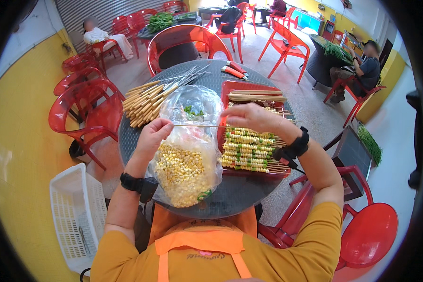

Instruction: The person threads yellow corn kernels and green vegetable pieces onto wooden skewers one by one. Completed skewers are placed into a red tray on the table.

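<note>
A thin skewer (197,126) lies level between my hands, above a clear plastic bag. My left hand (155,135) pinches its left end between thumb and fingertips. At its other end is my right hand (255,117), fingers bent, over the edge of a red tray (221,141); whether it grips the skewer is not plain. The bag (213,176) holds loose corn kernels (179,165), and green pieces (193,111) show in its upper part. In the tray lie rows of threaded corn skewers (248,151) with green and red bits, and bare wooden sticks (256,96) at its far end.
Wooden-handled metal skewers (149,100) are piled at the round table's (204,209) far left. Two red-handled tools (234,71) lie at its far edge. A white plastic crate (79,215) stands at lower left. Red chairs (104,118) surround the table; people sit farther off.
</note>
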The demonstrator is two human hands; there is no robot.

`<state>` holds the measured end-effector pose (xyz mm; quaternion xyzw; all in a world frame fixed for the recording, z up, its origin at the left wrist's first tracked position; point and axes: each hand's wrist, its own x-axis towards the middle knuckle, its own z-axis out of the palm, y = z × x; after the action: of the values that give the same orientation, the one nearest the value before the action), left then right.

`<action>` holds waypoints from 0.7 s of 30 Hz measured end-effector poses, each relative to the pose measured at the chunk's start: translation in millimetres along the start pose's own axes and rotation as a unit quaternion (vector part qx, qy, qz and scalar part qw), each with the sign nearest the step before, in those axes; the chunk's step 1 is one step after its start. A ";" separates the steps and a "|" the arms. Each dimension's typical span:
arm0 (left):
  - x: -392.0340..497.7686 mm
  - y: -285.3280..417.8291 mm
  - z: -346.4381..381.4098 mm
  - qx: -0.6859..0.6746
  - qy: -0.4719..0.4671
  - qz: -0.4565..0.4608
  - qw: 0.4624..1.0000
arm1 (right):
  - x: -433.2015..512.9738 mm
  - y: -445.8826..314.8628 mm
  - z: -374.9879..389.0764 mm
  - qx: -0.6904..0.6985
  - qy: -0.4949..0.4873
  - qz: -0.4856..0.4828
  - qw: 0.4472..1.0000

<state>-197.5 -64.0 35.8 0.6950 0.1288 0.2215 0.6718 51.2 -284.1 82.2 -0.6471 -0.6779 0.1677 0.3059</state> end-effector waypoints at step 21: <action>-116.8 -21.1 -20.7 0.264 0.052 0.046 0.962 | -134.3 -89.8 127.9 0.144 0.101 0.222 0.959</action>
<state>-306.4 -100.2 -0.8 0.8402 0.1851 0.2460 0.4464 -102.5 -403.7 14.8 -0.7439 -0.4516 0.2613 0.4177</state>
